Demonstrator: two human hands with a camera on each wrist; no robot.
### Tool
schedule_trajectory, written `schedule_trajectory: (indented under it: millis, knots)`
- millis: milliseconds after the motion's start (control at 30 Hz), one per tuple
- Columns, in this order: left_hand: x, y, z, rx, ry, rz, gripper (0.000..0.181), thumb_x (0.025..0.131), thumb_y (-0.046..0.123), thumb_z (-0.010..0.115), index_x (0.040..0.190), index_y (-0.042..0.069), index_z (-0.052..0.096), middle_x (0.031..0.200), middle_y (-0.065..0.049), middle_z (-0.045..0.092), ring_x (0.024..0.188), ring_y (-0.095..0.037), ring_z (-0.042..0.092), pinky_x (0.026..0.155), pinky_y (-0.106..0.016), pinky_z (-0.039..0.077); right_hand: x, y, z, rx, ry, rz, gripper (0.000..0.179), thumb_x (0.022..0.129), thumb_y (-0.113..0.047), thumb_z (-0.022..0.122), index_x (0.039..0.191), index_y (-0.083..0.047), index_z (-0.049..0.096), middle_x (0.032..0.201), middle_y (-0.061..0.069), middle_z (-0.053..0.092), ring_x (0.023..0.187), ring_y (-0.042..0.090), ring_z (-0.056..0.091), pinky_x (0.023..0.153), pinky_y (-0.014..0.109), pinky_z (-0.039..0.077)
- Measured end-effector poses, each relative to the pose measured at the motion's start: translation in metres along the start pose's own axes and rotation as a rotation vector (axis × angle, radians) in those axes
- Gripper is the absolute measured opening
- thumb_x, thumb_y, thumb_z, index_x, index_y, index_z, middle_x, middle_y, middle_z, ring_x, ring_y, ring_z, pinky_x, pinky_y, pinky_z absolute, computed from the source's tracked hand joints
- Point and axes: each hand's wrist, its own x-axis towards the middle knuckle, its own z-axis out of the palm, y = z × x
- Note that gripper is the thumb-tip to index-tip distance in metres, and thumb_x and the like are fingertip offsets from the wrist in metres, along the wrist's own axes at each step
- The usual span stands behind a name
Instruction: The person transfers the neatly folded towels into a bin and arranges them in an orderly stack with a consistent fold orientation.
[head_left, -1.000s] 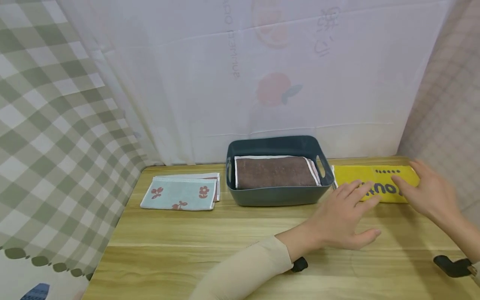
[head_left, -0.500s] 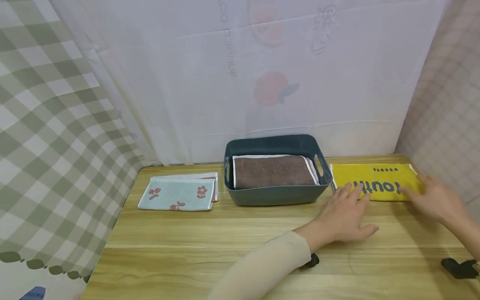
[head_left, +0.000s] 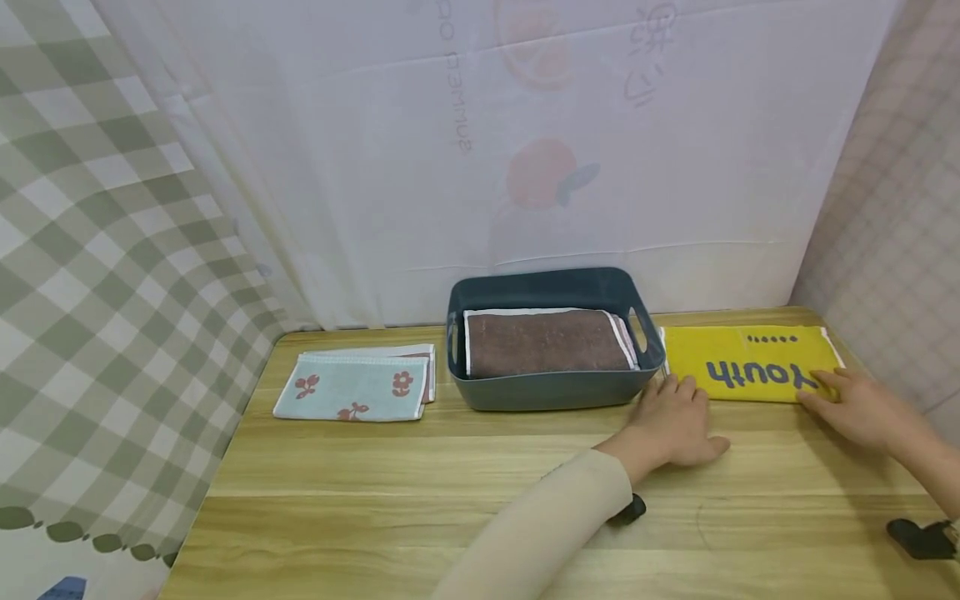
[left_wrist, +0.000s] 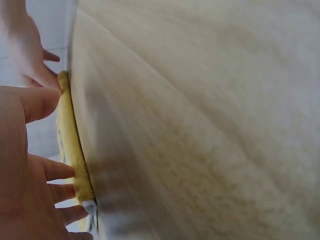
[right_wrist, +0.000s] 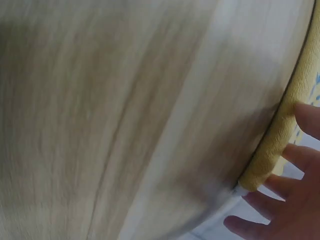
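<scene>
A folded yellow towel (head_left: 750, 358) with dark "Youth" lettering lies on the wooden table at the right, its fold towards me. My left hand (head_left: 675, 423) is beside its left front corner, fingers extended and right at the fold in the left wrist view (left_wrist: 30, 170). At the other end, my right hand (head_left: 870, 410) has its fingers spread; in the right wrist view its thumb and fingertips reach the rounded yellow edge. Left of the towel stands a dark blue-green basket (head_left: 555, 393), with a folded brown towel (head_left: 547, 343) inside it.
Folded light-blue towels (head_left: 352, 387) with red flowers lie left of the basket. A white printed curtain (head_left: 375, 183) hangs behind the wooden table (head_left: 420, 500). Green checked cloth (head_left: 82, 292) stands along the left side, pale checked cloth (head_left: 892, 225) along the right.
Both hands have come down towards me, to the yellow towel's front corners. The left hand has shifted off its lettering, and the right hand from its far right corner. The towels and basket stay put.
</scene>
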Motion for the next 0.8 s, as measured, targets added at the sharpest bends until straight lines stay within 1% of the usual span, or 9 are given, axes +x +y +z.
schedule_trajectory:
  millis: [67,167,300,400,600,800]
  knots:
    - [-0.001,0.0,-0.001,0.0,0.006,0.007,0.071,0.096,0.078,0.047,0.151,0.035,0.047,0.149,0.019,0.04,0.149,-0.009,0.028,0.124,-0.036,0.019,-0.002,0.001,-0.001,-0.015,0.006,-0.011,0.072,0.111,-0.039,0.049,0.135,0.029,0.043,0.132,0.057,0.034,0.118,0.076,0.037,0.093,0.081,0.035]
    - [-0.004,0.0,-0.002,0.008,0.014,0.018,0.066,0.095,0.076,0.052,0.146,0.034,0.052,0.141,0.019,0.044,0.14,-0.006,0.034,0.124,-0.036,0.02,-0.004,0.002,0.0,-0.037,0.011,-0.031,0.069,0.111,-0.037,0.05,0.132,0.029,0.046,0.131,0.057,0.037,0.117,0.075,0.04,0.092,0.08,0.038]
    - [-0.01,-0.001,-0.004,0.038,0.013,0.034,0.062,0.095,0.074,0.054,0.143,0.034,0.055,0.135,0.019,0.046,0.134,-0.006,0.037,0.124,-0.037,0.018,-0.008,0.003,0.0,-0.06,-0.003,-0.048,0.067,0.111,-0.036,0.051,0.131,0.028,0.049,0.13,0.057,0.039,0.115,0.075,0.042,0.09,0.079,0.04]
    - [-0.015,-0.002,-0.006,0.036,0.01,0.045,0.06,0.094,0.072,0.057,0.141,0.034,0.057,0.132,0.019,0.048,0.132,-0.006,0.039,0.124,-0.038,0.019,-0.013,0.003,0.001,-0.068,-0.019,-0.055,0.066,0.111,-0.036,0.052,0.131,0.027,0.05,0.13,0.057,0.04,0.115,0.075,0.043,0.089,0.079,0.041]
    - [-0.022,-0.003,-0.006,-0.014,-0.003,0.057,0.059,0.093,0.069,0.061,0.139,0.033,0.059,0.129,0.019,0.049,0.128,-0.004,0.041,0.125,-0.038,0.019,-0.022,0.0,0.003,-0.08,-0.001,-0.057,0.064,0.11,-0.034,0.054,0.13,0.027,0.051,0.129,0.057,0.041,0.114,0.075,0.043,0.088,0.079,0.041]
    - [-0.029,0.002,-0.005,0.003,-0.017,0.06,0.064,0.092,0.072,0.06,0.143,0.033,0.058,0.132,0.02,0.049,0.127,-0.003,0.041,0.124,-0.038,0.022,-0.028,-0.002,0.003,-0.095,0.001,-0.052,0.065,0.109,-0.036,0.055,0.129,0.026,0.053,0.128,0.058,0.04,0.112,0.076,0.044,0.086,0.08,0.042]
